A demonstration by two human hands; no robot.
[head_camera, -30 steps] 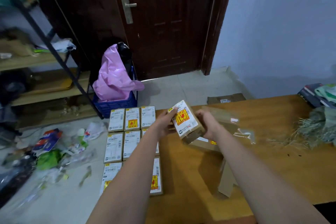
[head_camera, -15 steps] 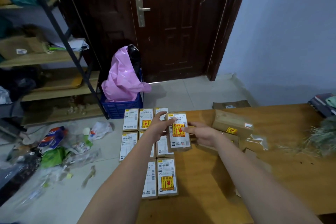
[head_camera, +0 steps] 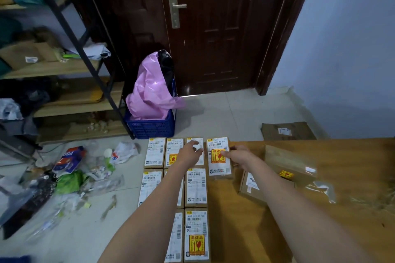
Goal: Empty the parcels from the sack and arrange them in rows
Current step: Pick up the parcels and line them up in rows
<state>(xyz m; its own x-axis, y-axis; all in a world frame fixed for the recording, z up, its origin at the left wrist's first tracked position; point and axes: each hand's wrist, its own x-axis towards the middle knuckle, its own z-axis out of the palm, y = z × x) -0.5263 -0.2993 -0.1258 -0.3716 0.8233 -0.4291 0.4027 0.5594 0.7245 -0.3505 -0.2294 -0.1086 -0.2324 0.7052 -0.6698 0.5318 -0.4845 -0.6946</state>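
Both hands [head_camera: 240, 157] seemingly on parcel [head_camera: 219, 157]

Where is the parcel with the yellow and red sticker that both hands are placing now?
In the head view, that parcel lies at the right end of the far row, on the wooden table, between the left hand and right hand.

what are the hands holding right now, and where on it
Both hands are on one parcel at the far end of the rows: the left hand touches its left edge, the right hand its right edge.
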